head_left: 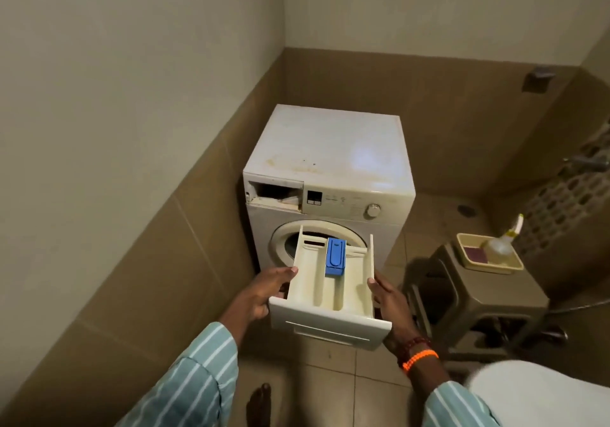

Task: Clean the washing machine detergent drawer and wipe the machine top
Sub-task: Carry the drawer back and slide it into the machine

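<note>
A cream detergent drawer (317, 288) with a blue insert (336, 256) is out of the machine and held level in the air in front of it. My left hand (264, 291) grips its left side wall and my right hand (389, 304) grips its right side wall. The white washing machine (330, 175) stands in the corner, its empty drawer slot (275, 195) dark at the upper left of the front. Its top (330, 139) shows yellowish stains and a few dark specks.
A brown plastic stool (488, 291) stands to the right of the machine, carrying a beige tray (468, 258) with a spray bottle (503, 241) and a dark red sponge. Tiled walls close in on the left and behind. A white rounded object (541, 390) sits at lower right.
</note>
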